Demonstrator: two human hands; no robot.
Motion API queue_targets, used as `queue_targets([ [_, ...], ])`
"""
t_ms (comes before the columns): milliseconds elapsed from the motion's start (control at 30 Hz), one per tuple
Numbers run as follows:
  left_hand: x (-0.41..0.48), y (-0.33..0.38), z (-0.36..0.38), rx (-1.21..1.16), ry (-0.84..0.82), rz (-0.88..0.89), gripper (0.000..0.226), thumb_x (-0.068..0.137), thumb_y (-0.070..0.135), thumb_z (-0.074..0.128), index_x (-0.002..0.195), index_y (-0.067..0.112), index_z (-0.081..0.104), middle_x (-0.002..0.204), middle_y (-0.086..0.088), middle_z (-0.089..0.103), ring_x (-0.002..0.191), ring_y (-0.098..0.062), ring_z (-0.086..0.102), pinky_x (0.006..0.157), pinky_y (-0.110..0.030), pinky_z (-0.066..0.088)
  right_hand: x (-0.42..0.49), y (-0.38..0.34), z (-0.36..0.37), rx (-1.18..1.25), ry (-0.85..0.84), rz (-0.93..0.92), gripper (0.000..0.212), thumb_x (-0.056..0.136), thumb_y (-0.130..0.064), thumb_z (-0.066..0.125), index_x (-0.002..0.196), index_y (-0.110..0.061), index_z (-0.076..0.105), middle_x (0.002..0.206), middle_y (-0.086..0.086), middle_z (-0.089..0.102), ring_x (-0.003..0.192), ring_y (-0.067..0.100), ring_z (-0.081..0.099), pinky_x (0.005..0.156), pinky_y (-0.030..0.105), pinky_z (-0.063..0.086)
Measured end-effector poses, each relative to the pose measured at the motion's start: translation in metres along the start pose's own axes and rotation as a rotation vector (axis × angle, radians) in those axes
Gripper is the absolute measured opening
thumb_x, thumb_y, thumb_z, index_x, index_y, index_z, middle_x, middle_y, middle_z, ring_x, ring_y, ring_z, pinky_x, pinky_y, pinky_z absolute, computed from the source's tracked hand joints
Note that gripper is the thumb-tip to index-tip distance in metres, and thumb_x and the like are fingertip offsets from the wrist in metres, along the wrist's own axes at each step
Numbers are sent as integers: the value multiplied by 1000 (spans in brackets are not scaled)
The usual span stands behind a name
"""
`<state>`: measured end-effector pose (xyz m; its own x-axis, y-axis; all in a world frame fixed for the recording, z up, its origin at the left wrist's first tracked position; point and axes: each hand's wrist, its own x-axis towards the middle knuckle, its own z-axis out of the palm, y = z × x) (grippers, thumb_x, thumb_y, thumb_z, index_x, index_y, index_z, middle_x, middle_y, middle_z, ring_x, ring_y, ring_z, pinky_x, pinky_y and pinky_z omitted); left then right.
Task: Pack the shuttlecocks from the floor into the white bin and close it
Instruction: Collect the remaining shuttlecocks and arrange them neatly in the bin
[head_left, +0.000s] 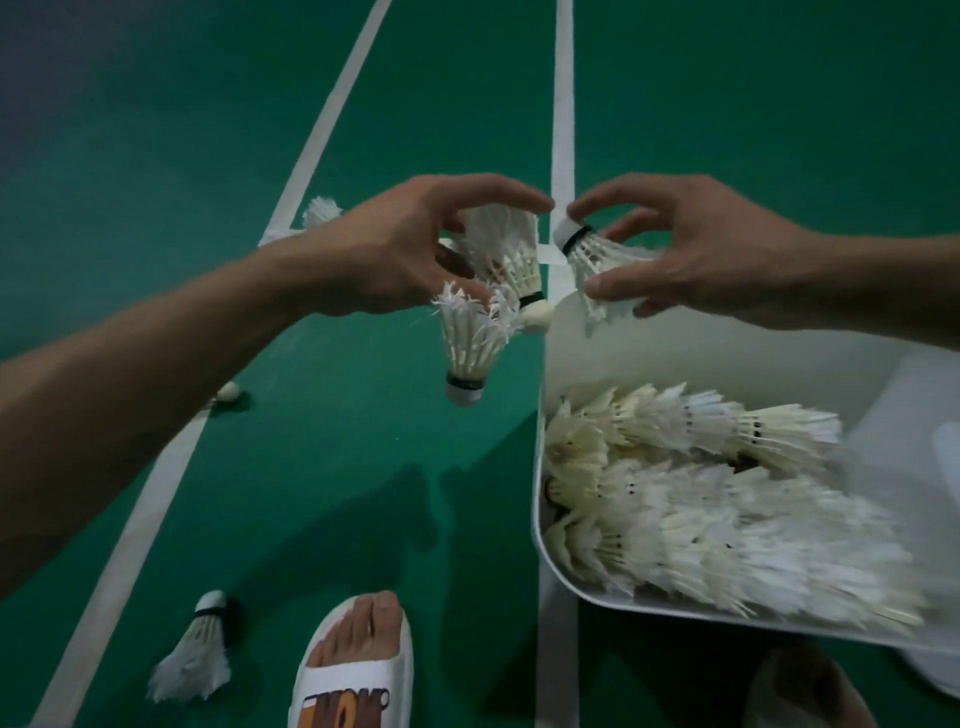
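My left hand (395, 249) grips two white feather shuttlecocks: one (511, 254) between thumb and fingers, cork pointing down-right, and a frayed one (470, 345) hanging below the hand, cork down. My right hand (691, 254) pinches a third shuttlecock (589, 249), cork up-left, above the far corner of the white bin (540, 525). The bin stands open at the right with several shuttlecocks (701, 493) stacked in rows inside. On the green floor lie more: one (195, 649) at the lower left, one (321, 210) behind my left wrist, and a cork (227, 391) beside my forearm.
White court lines (563, 104) cross the green floor. My foot in a white slide sandal (353, 670) stands at the bottom centre, close to the bin's near corner. A second foot, blurred, shows at the bottom right (800, 691).
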<state>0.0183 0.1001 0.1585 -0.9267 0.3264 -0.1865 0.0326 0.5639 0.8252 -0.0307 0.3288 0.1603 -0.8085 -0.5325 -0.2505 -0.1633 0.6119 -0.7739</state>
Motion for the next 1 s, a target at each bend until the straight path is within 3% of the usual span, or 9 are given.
queue_targets([
  [100,19,27,14,-9,1,61,75,67,8,72,129,43,46,104,18,54,92,7,63,65,-7,50,-15,21,-12,-73,56,18,62,69,-28,83,123,-38,56,111,-3,58,71,10,65,59,20,53],
  [200,35,42,31,-43,24,107,73,70,4,71,130,37,46,103,17,54,92,3,64,69,-9,50,-26,44,-20,-88,116,70,63,63,-32,86,119,-32,56,103,-9,55,80,8,60,61,22,44],
  [300,52,44,50,-40,83,123,68,72,4,73,131,30,49,101,9,58,87,-4,67,70,-11,52,-37,70,-21,-65,142,136,58,60,-30,88,110,-24,58,99,-8,56,84,10,60,63,22,46],
  [400,69,39,67,-95,161,113,66,74,1,74,131,23,50,101,1,62,87,-16,69,78,-23,57,-51,97,-16,-59,164,214,47,60,-29,89,98,-23,62,98,-2,62,83,14,63,68,30,54],
  [500,78,30,86,-94,185,81,68,73,3,77,131,26,50,103,9,60,83,-16,70,79,-28,58,-63,115,-7,-78,189,238,44,60,-31,88,97,-28,65,104,-4,63,84,14,66,77,39,57],
  [667,87,21,108,55,248,120,68,76,10,76,133,32,46,98,12,53,81,-18,68,70,-25,59,-69,113,15,-157,188,190,47,65,-31,86,105,-33,62,112,-3,50,85,12,62,79,36,57],
  [733,91,17,110,54,306,156,67,77,11,76,133,30,45,100,4,57,78,-16,68,70,-25,59,-69,106,26,-95,164,185,56,63,-30,87,108,-32,54,108,-5,52,87,11,61,78,33,57],
  [833,93,9,112,34,375,193,66,77,9,77,133,26,46,90,6,59,74,-13,67,73,-26,58,-67,97,40,-143,156,130,61,61,-30,89,101,-29,43,96,-7,57,84,13,61,73,33,57],
  [1000,88,-1,108,57,381,229,67,76,7,76,134,24,46,91,2,59,74,-9,65,73,-19,56,-59,87,53,-348,112,18,47,67,-35,84,94,-27,47,100,-11,51,92,10,50,75,23,41],
])
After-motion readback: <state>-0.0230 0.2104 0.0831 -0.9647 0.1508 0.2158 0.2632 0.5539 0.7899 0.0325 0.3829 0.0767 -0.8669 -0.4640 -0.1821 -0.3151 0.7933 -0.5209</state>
